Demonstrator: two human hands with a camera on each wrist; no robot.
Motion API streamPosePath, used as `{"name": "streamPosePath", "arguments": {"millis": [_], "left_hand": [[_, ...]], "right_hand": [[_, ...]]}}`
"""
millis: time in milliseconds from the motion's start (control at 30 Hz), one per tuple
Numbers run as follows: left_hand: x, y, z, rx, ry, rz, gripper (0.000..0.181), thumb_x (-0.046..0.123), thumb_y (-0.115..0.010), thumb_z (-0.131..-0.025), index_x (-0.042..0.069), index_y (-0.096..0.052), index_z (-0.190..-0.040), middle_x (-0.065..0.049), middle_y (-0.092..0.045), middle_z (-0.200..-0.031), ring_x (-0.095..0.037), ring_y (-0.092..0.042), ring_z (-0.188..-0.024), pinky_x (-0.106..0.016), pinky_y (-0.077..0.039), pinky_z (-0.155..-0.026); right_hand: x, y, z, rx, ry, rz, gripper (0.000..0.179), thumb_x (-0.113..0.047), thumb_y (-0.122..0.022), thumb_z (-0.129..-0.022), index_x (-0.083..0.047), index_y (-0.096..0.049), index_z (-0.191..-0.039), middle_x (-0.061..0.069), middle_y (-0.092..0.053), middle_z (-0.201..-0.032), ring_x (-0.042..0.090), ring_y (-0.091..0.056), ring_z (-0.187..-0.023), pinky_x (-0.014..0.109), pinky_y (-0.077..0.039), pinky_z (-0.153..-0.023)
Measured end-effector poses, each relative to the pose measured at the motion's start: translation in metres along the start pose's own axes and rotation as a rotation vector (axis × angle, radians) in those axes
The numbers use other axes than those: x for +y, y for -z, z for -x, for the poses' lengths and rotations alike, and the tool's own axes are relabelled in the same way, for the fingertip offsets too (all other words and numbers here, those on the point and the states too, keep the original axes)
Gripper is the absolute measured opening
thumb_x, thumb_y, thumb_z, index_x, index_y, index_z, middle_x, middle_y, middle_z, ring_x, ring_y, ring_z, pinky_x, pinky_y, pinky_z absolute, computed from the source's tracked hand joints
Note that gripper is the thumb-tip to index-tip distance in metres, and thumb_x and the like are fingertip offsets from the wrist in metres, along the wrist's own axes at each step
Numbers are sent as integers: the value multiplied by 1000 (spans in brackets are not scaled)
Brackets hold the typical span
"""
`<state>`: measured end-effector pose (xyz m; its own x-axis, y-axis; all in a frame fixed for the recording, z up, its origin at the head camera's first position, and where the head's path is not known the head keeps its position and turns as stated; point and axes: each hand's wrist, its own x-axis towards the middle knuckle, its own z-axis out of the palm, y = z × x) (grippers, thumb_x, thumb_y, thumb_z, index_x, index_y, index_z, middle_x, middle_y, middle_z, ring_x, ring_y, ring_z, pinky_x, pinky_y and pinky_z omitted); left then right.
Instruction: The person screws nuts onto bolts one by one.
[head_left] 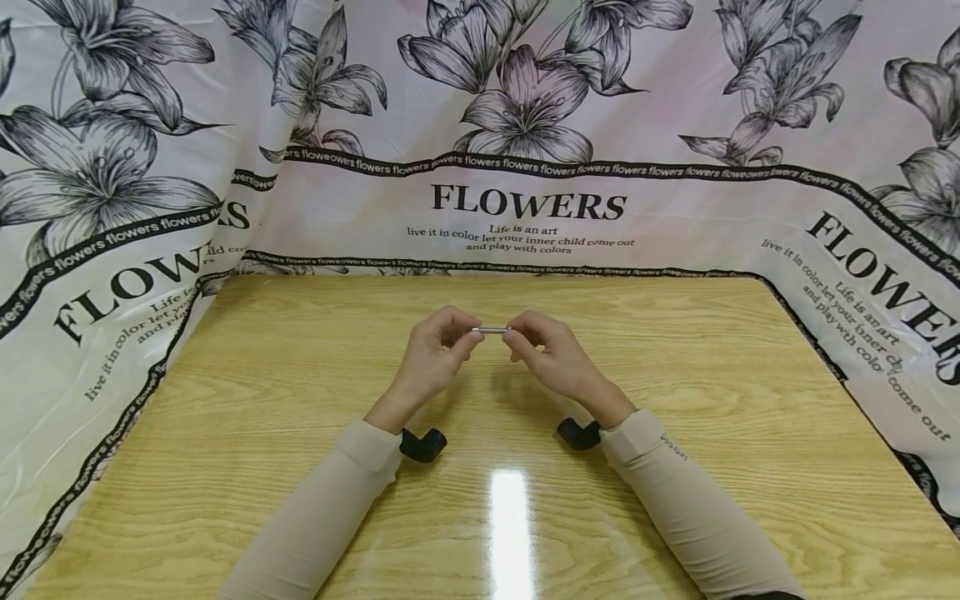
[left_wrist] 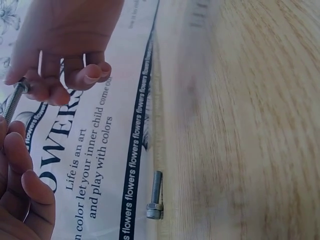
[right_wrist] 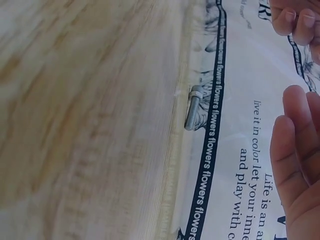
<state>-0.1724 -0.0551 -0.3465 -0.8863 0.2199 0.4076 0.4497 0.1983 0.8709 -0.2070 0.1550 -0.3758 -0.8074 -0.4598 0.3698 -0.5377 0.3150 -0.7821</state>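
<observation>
Held level above the wooden table (head_left: 300,392), as the head view shows, a slim metal bolt (head_left: 492,330) spans the gap between two hands, its long axis running from left to right, nearly parallel to the table's far edge. The left hand (head_left: 435,352) pinches its left end between thumb and forefinger; the right hand (head_left: 561,357) pinches its right end in the same way, so that both tips are partly covered. In the left wrist view the shank appears threaded and steeply slanted, with a thicker collar, either a head or a nut, beside the right hand's fingers; this broader end therefore points to the person's right. The right wrist view does not include the held bolt. A second bolt (left_wrist: 155,196), visible low in the left wrist view against the line between table and patterned cloth (head_left: 517,242), has its thick hexagonal end toward the person's left and its threaded shank toward the right, its axis roughly parallel to that line. A similar bolt in the right wrist view points likewise. Beige sleeves (head_left: 330,500) cover both forearms, and a black fitting (head_left: 424,447) sits at the left wrist.
</observation>
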Motion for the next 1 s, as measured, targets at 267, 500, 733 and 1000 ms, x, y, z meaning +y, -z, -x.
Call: {"name": "streamPosePath", "arguments": {"millis": [267,500,733,1000], "left_hand": [[-1,0,0,2,-8,-2,11,-1,-62,-91,-5,-62,-101,-14,-64,-82,-19,-51,-63,-24,-42,-56],[0,1,1,1,-23,-2,10,-1,-62,-91,-5,-62,-100,-15,-63,-80,-18,-52,-62,-24,-43,-56],[3,0,1,-8,-18,16,10,-4,-61,-91,-8,-61,-100,-19,-64,-83,-29,-53,-62,-23,-43,-56],[3,-1,1,-8,-4,35,11,-3,-61,-91,-8,-61,-101,-18,-64,-82,-37,-53,-63,-23,-43,-55]], "right_hand": [[0,-1,0,-3,-40,8,13,-26,-58,-97,-16,-61,-104,0,-62,-88,25,-61,-74,37,-47,-62],[-1,0,0,20,25,-3,34,-15,-67,-90,-11,-52,-121,10,-63,-100,18,-61,-75,39,-49,-64],[-5,0,0,39,68,-1,21,-10,-66,-91,-11,-56,-109,1,-65,-89,16,-61,-71,39,-49,-64],[2,-2,-1,43,58,3,8,-16,-60,-96,-11,-61,-103,1,-62,-84,26,-62,-71,40,-49,-63]]}}
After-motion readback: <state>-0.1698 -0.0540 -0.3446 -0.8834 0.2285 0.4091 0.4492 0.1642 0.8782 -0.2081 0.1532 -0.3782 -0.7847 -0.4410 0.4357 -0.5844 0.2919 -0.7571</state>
